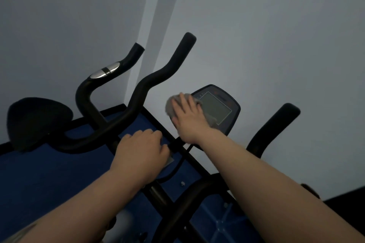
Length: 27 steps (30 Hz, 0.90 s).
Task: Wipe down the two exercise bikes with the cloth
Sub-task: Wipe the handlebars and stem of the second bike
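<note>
Right hand [186, 118] flat, fingers straight, pressing the grey cloth [171, 107] on the left edge of the near bike's console [217, 109]. Left hand [143, 151] curled over the handlebar stem [175, 144], gripping to brace. Second bike's handlebars [138, 92] and seat [37, 118] sit left, not yet touched.

Risks, my read: hard pressure could trigger buttons or tilt the console; the cloth bunches under my palm and could slide off the edge.

Room: screen free to the right, wall [276, 35] close behind, right grip [274, 126] limits the sweep.
</note>
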Motion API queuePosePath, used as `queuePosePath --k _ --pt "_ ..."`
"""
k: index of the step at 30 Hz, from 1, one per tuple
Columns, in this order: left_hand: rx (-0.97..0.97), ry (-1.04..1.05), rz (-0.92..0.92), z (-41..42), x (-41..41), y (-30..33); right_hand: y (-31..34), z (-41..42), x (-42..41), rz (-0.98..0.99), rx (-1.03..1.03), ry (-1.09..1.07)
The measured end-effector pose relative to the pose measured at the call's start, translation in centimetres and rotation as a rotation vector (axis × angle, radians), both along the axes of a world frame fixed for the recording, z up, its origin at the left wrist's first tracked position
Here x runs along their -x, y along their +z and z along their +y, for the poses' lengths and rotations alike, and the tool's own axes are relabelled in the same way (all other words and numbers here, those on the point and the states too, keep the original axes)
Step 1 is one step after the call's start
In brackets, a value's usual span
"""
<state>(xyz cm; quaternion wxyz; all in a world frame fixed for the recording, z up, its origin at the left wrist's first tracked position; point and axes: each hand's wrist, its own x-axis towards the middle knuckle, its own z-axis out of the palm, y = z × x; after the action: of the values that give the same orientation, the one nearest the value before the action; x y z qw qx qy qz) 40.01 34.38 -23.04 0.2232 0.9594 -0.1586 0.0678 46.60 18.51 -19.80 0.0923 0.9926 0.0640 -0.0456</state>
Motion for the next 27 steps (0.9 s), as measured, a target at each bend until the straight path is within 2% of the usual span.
queuePosePath --k 2,5,9,12,15,18,23,27 --pt "0.017 -0.003 0.002 0.0 -0.1 0.1 -0.5 -1.4 2.2 0.115 0.053 0.049" --pt "0.009 -0.036 0.030 0.1 -0.1 0.0 1.2 -5.1 3.7 0.220 0.173 -0.106" --pt "0.003 -0.034 0.043 0.1 -0.1 0.0 3.1 -5.1 1.2 0.106 0.067 -0.336" --pt "0.022 -0.034 0.036 0.1 0.0 0.0 2.4 -2.8 1.4 0.107 0.022 -0.306" --pt "0.021 -0.036 0.027 0.1 -0.1 0.1 1.4 -3.2 4.7 0.262 0.102 -0.214" --pt "0.023 -0.045 0.017 0.1 0.0 0.0 1.4 -4.2 6.4 0.316 0.142 -0.298" --pt "0.044 -0.014 -0.004 0.3 0.0 -0.3 2.6 -5.3 1.5 0.119 0.056 -0.491" --pt "0.047 -0.006 -0.014 0.1 0.1 -0.4 3.3 -5.5 -2.3 -0.005 -0.005 -0.461"
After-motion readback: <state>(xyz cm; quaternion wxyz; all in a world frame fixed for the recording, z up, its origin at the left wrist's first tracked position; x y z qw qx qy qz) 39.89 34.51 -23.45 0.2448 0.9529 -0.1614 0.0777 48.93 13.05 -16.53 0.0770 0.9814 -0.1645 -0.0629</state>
